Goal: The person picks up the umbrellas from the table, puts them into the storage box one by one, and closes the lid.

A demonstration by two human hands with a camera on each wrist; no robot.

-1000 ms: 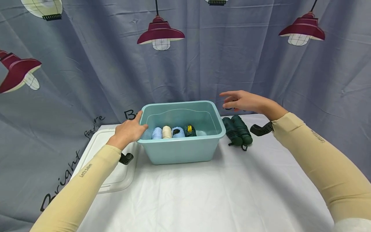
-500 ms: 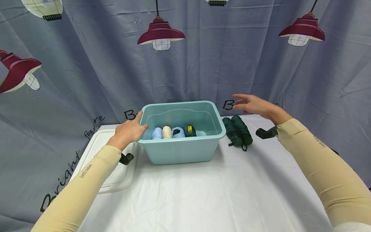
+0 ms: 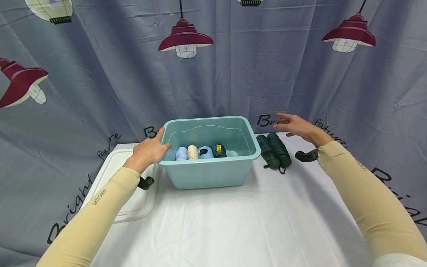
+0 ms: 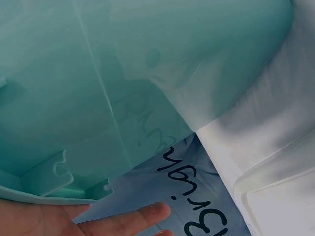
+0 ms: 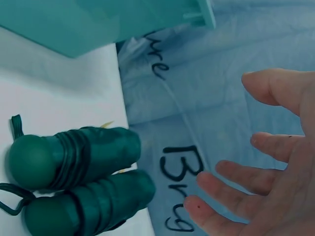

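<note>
My left hand grips the left rim of a teal plastic storage bin, thumb over the edge and fingers outside it. In the left wrist view those fingers show below the rim. Inside the bin is a row of rolled bundles: a light blue one, a cream one, a second light blue one and a dark green umbrella with a yellow label. My right hand hovers with spread, empty fingers behind and right of two folded dark green umbrellas lying beside the bin.
A translucent white lid lies on the white-covered table, left of the bin and partly under my left arm. Behind the table hangs a grey-blue curtain printed with lamps and lettering.
My right hand has moved right and slightly down, away from the bin's right rim. The left hand, bin and umbrellas stay where they were.
</note>
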